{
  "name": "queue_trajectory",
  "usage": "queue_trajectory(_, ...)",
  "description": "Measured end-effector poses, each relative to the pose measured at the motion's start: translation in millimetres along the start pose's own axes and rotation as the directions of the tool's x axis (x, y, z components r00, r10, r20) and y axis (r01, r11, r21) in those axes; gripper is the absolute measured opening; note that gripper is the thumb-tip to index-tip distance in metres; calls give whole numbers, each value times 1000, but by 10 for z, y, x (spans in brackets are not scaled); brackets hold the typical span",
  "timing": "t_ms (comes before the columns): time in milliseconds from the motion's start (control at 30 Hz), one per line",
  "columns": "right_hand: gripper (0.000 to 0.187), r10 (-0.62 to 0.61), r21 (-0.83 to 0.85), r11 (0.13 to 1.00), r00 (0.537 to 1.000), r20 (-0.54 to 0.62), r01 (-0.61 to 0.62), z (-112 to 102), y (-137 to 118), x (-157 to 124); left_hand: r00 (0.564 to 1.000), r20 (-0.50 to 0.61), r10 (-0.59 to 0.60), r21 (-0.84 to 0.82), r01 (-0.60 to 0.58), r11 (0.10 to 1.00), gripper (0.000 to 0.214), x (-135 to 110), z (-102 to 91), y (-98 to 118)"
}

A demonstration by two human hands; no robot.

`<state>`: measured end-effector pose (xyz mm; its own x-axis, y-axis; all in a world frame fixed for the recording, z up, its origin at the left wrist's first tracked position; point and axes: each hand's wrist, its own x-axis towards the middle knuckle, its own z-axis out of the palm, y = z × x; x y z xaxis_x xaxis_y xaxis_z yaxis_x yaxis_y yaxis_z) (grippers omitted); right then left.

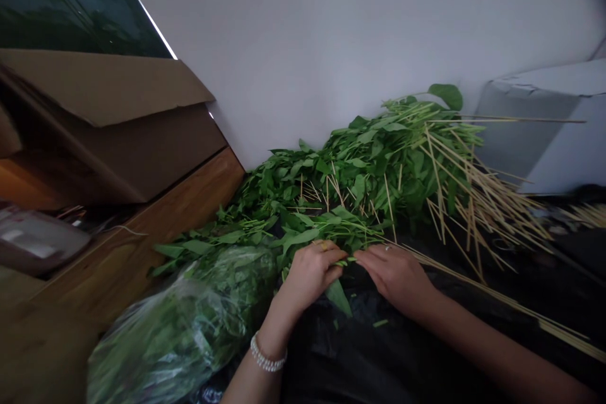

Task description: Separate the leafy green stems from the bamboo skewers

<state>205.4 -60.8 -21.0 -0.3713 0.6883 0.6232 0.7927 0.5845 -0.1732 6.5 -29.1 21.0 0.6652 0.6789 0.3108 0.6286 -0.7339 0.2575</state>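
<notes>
My left hand (313, 270), with a ring and a beaded bracelet at the wrist, is closed around green leafy stems (349, 260). My right hand (400, 274) pinches the same stems from the other side, its fingertips close to those of the left. A long leaf (338, 298) hangs below the left fingers. Small cut or broken green pieces (380, 323) lie on the black plastic sheet (360, 360) beneath. Just behind the hands spreads a heap of leafy greens (364, 145). To the left of my left forearm lies a clear plastic bag (189, 322) filled with greens.
Many thin tan sticks (502, 202) lie across the heap's right end, and some stretch past my right forearm. An open cardboard box (142, 139) stands at the left on a wooden surface (189, 196). At the right is a white box (558, 126); a pale wall (322, 44) rises behind.
</notes>
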Motion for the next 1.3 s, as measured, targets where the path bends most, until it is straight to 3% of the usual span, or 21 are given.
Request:
queue_trajectory(133, 28, -19, 37, 999, 1000, 5, 19, -31, -36, 22, 998, -55, -24, 18, 25, 1000, 20, 23, 45, 91)
queue_trajectory(267, 26, 11, 147, 989, 999, -43, -5, -63, -33, 35, 953, -210, -218, -261, 160, 952, 16, 61, 21, 76)
queue_trajectory(333, 24, 32, 177, 984, 997, -68, -20, -61, -9, 29, 862, -300, -409, -465, 243, 851, 13, 70, -35, -49)
queue_trajectory(400, 23, 57, 190, 981, 995, -77, -41, -42, 16, 18, 705, -355, -614, -660, 276, 699, 15, 69, -100, -208)
queue_trajectory(433, 23, 69, 197, 979, 995, -70, -54, -28, 23, 14, 648, -352, -676, -731, 261, 631, 16, 69, -125, -272)
queue_trajectory(467, 24, 74, 203, 977, 996, -57, -61, -13, 24, 10, 625, -332, -706, -777, 242, 580, 18, 71, -139, -312)
queue_trajectory(533, 27, 52, 197, 979, 998, -21, -47, 14, 10, 6, 694, -274, -666, -804, 215, 554, 21, 80, -131, -294)
queue_trajectory(633, 28, -9, 162, 987, 1000, 6, 8, 33, -36, 5, 866, -206, -456, -690, 202, 695, 25, 98, -38, -69)
queue_trajectory(700, 26, -11, 137, 990, 1000, -21, 14, 31, -60, 5, 931, -167, -324, -529, 193, 826, 24, 96, 47, 109)
queue_trajectory(767, 26, 10, 111, 994, 998, -60, -4, 22, -65, 4, 965, -98, -241, -427, 178, 886, 23, 82, 120, 232)
queue_trajectory(900, 25, 108, 84, 991, 991, -74, -102, 0, 4, 16, 977, -10, -212, -425, 188, 885, 23, 56, 182, 266)
queue_trajectory(1100, 29, 235, 176, 961, 965, -117, -213, 149, 270, 36, 933, -114, -341, -396, 272, 877, 19, 73, 187, 187)
queue_trajectory(1200, 33, 248, 226, 947, 966, -71, -226, 294, 371, 21, 945, -134, -297, -375, 229, 898, 6, 83, 234, 190)
queue_trajectory(1300, 32, 240, 326, 921, 970, -48, -211, 349, 407, 27, 956, -133, -261, -367, 197, 909, 8, 81, 270, 195)
